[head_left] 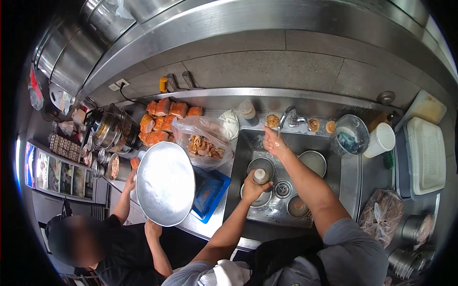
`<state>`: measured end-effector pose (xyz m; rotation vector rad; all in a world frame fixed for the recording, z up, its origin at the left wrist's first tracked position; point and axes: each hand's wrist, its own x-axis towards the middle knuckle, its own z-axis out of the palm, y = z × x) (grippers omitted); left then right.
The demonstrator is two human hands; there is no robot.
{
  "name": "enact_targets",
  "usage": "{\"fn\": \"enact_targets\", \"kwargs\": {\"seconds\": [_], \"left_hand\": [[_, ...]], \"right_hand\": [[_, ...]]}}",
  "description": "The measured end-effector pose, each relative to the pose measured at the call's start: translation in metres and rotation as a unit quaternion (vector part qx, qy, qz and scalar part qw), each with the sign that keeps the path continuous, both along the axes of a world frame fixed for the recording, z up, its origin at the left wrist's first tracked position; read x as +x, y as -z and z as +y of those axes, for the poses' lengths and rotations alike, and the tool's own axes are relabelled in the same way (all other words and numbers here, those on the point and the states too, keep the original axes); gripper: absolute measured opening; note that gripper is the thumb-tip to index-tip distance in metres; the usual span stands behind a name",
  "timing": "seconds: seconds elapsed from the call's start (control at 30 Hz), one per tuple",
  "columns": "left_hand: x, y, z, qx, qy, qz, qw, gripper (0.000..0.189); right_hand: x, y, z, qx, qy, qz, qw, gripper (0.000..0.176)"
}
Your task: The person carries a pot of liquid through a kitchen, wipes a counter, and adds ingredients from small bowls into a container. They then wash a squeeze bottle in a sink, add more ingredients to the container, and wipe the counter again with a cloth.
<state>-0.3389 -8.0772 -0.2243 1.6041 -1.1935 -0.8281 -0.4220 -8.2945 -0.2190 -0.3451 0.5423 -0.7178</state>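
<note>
Stands over a steel sink sunk into the surface. Holds the left hand over the middle of the basin, grip clamped round a small capped bottle, upright, cap on top. Keeps that bottle just at 10 o'clock of the drain and right above a shallow metal bowl. Reaches the right hand up to 12 o'clock of the basin, right under the spout of the faucet, grip apart, fingers loose, nothing in it.

Shares the basin with two more round dishes: one at 2 o'clock of the drain, one at 5 o'clock.

At 9 o'clock of the sink: a blue tray, a clear plastic bag of fried pieces, and orange chunks stacked farther back. At 3 o'clock: a glass bowl, a white cup just beside it, then a white crate.

At 8 o'clock, a co-worker's hand on the near edge of a large round metal pan, tilted up above the surface.
</note>
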Motion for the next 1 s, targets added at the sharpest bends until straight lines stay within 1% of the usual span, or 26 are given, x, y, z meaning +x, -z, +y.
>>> {"fn": "enact_targets", "kwargs": {"seconds": [0.03,0.07,0.13,0.17,0.23,0.27,0.3,0.33,0.37,0.4,0.47,0.5,0.53,0.6,0.63,0.67,0.7,0.73,0.8,0.83,0.87,0.9,0.93,0.97,1.0], "left_hand": [[0.001,0.007,0.002,-0.009,-0.003,0.000,1.000,0.063],[0.001,0.014,0.004,-0.008,-0.004,0.004,1.000,0.063],[-0.002,0.004,0.001,-0.004,-0.002,0.030,1.000,0.062],[-0.005,-0.001,-0.001,-0.004,-0.007,0.034,0.999,0.062],[-0.007,-0.005,-0.008,-0.014,-0.005,0.038,0.999,0.061],[-0.008,-0.007,-0.012,-0.023,-0.003,0.038,0.999,0.060],[-0.009,-0.005,-0.018,-0.029,-0.003,0.036,0.999,0.059],[-0.010,-0.004,-0.027,-0.031,0.000,0.038,0.999,0.059],[-0.009,-0.003,-0.037,-0.031,0.006,0.034,0.999,0.060],[-0.008,-0.001,-0.047,-0.030,0.013,0.030,0.999,0.060],[-0.012,-0.006,-0.075,-0.044,0.011,0.011,0.999,0.062],[-0.017,-0.022,-0.087,-0.071,0.008,0.023,0.997,0.064],[-0.020,-0.035,-0.100,-0.098,0.006,0.036,0.995,0.066],[-0.024,-0.048,-0.127,-0.081,0.007,0.018,0.997,0.068],[-0.026,-0.052,-0.137,-0.061,0.003,-0.002,0.998,0.071],[-0.029,-0.054,-0.146,-0.062,0.006,-0.001,0.998,0.071],[-0.033,-0.056,-0.153,-0.065,-0.022,0.012,0.998,0.068],[-0.036,-0.057,-0.159,-0.067,-0.049,0.025,0.996,0.065],[-0.037,-0.059,-0.161,-0.045,-0.039,0.017,0.998,0.068],[-0.037,-0.061,-0.157,-0.073,-0.019,0.026,0.997,0.070],[-0.035,-0.063,-0.153,-0.100,0.000,0.034,0.994,0.071],[-0.033,-0.076,-0.144,-0.109,0.052,0.093,0.988,0.072],[-0.027,-0.069,-0.141,-0.107,0.055,0.087,0.989,0.072],[-0.020,-0.061,-0.140,-0.092,0.103,0.153,0.978,0.074],[-0.015,-0.061,-0.137,-0.076,0.150,0.220,0.961,0.076]], "right_hand": [[0.005,0.000,-0.001,-0.013,0.019,0.043,0.999,0.040],[0.003,0.001,-0.003,-0.013,0.017,0.047,0.999,0.040],[-0.002,0.004,-0.008,-0.097,-0.016,0.054,0.994,0.034],[-0.002,0.006,-0.008,-0.098,-0.016,0.057,0.993,0.034],[-0.002,-0.018,0.003,-0.126,0.035,0.124,0.984,0.019],[-0.009,-0.031,0.006,-0.127,0.037,0.127,0.983,0.019],[-0.016,-0.044,0.010,-0.146,-0.007,0.140,0.979,0.013],[-0.021,-0.053,0.011,-0.164,-0.050,0.153,0.973,0.014],[-0.027,-0.041,0.003,-0.183,-0.093,0.198,0.958,0.034],[-0.032,-0.034,0.001,-0.183,-0.090,0.200,0.958,0.034],[-0.043,-0.022,-0.002,-0.177,-0.023,0.307,0.935,0.041],[-0.056,0.007,-0.005,-0.219,0.010,0.269,0.938,0.042],[-0.069,0.018,-0.002,-0.221,0.014,0.271,0.937,0.042],[-0.088,0.032,0.009,-0.175,-0.052,0.423,0.888,0.046],[-0.093,0.032,0.018,-0.175,-0.050,0.424,0.887,0.046],[-0.098,0.032,0.027,-0.088,-0.082,0.364,0.924,0.050],[-0.100,0.030,0.032,0.001,-0.113,0.298,0.948,0.055],[-0.099,0.028,0.034,0.002,-0.111,0.297,0.948,0.055],[-0.091,0.030,0.037,0.012,-0.060,0.136,0.989,0.063],[-0.087,0.032,0.035,-0.005,-0.056,0.168,0.984,0.062],[-0.088,0.033,0.032,-0.002,-0.053,0.163,0.985,0.062],[-0.089,0.029,0.029,-0.020,-0.110,0.190,0.975,0.061],[-0.088,0.025,0.027,-0.038,-0.166,0.216,0.961,0.061],[-0.089,0.020,0.027,-0.015,-0.187,0.183,0.965,0.057],[-0.088,0.019,0.029,-0.016,-0.188,0.179,0.966,0.057]]}}
